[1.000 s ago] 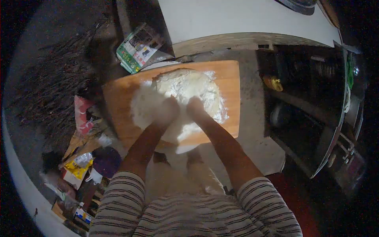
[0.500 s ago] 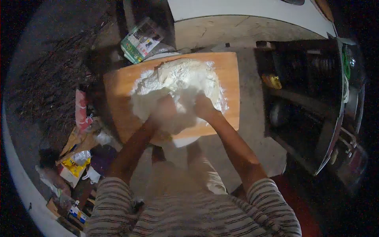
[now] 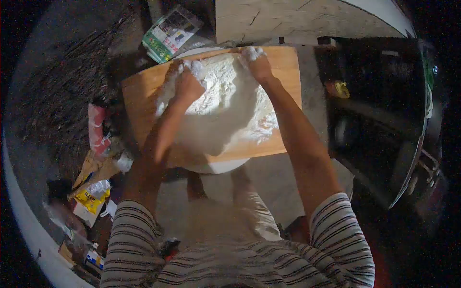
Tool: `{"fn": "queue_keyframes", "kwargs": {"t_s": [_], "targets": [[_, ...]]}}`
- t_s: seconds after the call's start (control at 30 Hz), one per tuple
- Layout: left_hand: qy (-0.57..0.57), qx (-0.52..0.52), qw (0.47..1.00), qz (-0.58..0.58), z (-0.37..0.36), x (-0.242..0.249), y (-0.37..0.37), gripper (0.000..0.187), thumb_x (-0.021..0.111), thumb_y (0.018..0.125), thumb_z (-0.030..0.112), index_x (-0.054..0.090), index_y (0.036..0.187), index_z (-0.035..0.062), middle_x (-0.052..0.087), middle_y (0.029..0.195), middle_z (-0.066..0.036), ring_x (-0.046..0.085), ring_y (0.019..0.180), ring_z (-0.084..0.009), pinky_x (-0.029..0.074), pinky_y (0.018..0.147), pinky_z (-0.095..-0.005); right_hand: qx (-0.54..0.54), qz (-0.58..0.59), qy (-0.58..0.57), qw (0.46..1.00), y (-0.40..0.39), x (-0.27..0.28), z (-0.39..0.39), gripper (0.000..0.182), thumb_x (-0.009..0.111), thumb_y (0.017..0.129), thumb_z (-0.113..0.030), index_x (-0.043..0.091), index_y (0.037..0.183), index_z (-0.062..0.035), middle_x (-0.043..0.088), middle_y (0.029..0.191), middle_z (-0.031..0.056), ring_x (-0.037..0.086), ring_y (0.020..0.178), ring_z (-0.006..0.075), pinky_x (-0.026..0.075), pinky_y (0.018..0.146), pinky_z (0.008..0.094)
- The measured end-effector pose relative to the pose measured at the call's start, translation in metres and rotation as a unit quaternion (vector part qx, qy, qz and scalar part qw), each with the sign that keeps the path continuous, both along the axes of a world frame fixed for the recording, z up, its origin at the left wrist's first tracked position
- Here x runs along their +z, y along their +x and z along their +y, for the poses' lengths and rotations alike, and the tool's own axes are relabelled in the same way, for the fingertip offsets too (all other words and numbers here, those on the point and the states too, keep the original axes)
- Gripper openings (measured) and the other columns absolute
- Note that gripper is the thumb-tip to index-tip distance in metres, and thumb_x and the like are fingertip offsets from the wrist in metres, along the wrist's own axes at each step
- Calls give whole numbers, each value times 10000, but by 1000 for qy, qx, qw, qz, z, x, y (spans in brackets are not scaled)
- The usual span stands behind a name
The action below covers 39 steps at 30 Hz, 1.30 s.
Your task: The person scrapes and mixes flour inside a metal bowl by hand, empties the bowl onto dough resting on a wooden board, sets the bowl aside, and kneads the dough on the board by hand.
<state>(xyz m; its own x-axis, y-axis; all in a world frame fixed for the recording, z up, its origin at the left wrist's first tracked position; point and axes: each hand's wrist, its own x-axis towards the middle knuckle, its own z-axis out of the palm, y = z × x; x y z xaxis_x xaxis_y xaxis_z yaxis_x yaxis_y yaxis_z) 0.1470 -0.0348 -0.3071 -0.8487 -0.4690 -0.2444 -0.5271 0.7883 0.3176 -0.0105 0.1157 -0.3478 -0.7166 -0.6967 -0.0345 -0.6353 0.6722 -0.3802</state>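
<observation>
A broad mass of pale dough (image 3: pixel 221 86), dusted with loose flour, covers much of a wooden board (image 3: pixel 139 105). At its far left edge, my left hand (image 3: pixel 188 85) has curled fingers coated in white. My right hand (image 3: pixel 258 67), also floury, is closed at the far right edge of the dough, close to the board's back edge. Both hands seem to grip the dough, though the fingertips are partly hidden. The dough's near part lies in shadow. Loose flour (image 3: pixel 263 129) is scattered on the board's right side.
Beneath the board shows a round white surface (image 3: pixel 218 166). Behind it lies a green and white printed bag (image 3: pixel 171 36). A red roll-shaped thing (image 3: pixel 97 127) and a yellow packet (image 3: pixel 92 197) are at the left. Dark shelving (image 3: pixel 379 105) stands on the right.
Both hands have moved forward from the near side of the dough to its far edge, arms stretching out. The view has shifted slightly.
</observation>
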Motion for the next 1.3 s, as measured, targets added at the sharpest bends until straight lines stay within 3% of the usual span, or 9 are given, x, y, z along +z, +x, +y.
{"fn": "queue_keyframes", "kwargs": {"t_s": [0.17, 0.27, 0.33, 0.5, 0.57, 0.63, 0.7, 1.03, 1.3], "targets": [[77, -65, 995, -7, -38, -78, -13, 729, 628, 578, 278, 340, 1192, 10, 370, 1203, -210, 409, 1072, -315, 342, 894, -326, -7, 56, 52, 997, 3, -40, -17, 435, 444, 749, -456, 489, 999, -103, 509, 997, 129, 503, 894, 338, 402, 726, 496], [255, 38, 951, -170, -32, -29, -27, 699, 629, 569, 265, 373, 1162, -2, 424, 1151, -209, 442, 1043, -297, 363, 864, -325, 92, 30, 159, 983, -1, -32, -15, 438, 452, 742, -468, 519, 996, -118, 556, 927, 111, 530, 854, 324, 422, 724, 434], [211, 32, 976, -53, -21, -26, -8, 654, 627, 574, 257, 399, 1138, 17, 472, 1081, -202, 474, 996, -296, 383, 829, -335, 188, -28, 266, 945, 1, -19, -10, 441, 464, 733, -478, 535, 983, -122, 572, 886, 116, 540, 831, 315, 429, 716, 405], [158, -90, 980, 85, 9, -10, 42, 476, 620, 599, 169, 473, 1049, 120, 567, 864, -189, 537, 852, -332, 429, 725, -396, 80, -284, -42, 954, 64, 73, 41, 416, 609, 645, -439, 543, 836, -76, 570, 822, 131, 543, 781, 270, 425, 668, 347], [109, -140, 983, 38, 30, 30, 64, 474, 608, 613, 157, 475, 1065, 107, 572, 855, -171, 549, 803, -334, 442, 682, -396, 1, -221, -181, 958, 101, 88, 64, 408, 587, 691, -368, 537, 983, -88, 542, 827, 112, 512, 777, 292, 408, 651, 371], [100, -183, 973, 104, 41, 15, 85, 496, 607, 613, 165, 468, 1082, 82, 574, 835, -176, 555, 745, -346, 447, 648, -405, 171, 30, -167, 970, 114, 55, 75, 425, 577, 695, -372, 518, 1008, -90, 527, 807, 111, 503, 780, 290, 389, 661, 393], [88, -189, 972, -105, 51, 10, 93, 601, 589, 674, 307, 374, 1179, 63, 483, 1030, -224, 494, 906, -370, 393, 788, -424, 162, 45, -148, 975, 126, 54, 79, 440, 575, 688, -379, 510, 1021, -98, 532, 806, 109, 505, 782, 287, 378, 654, 398], [6, -268, 958, -101, 59, -29, 75, 542, 465, 750, 348, 384, 1143, -17, 514, 964, -246, 539, 746, -346, 418, 692, -432, 109, 20, 8, 994, 136, 1, 60, 309, 529, 668, -192, 519, 952, -71, 518, 753, 110, 490, 723, 274, 353, 614, 407], [-48, -324, 936, -126, 62, -37, 41, 189, 523, 620, 217, 600, 627, 44, 581, 727, -145, 567, 638, -267, 434, 569, -378, 81, -50, 64, 993, 127, -37, 48, 305, 516, 673, -209, 535, 917, -27, 529, 785, 129, 483, 769, 258, 368, 682, 399]]}}
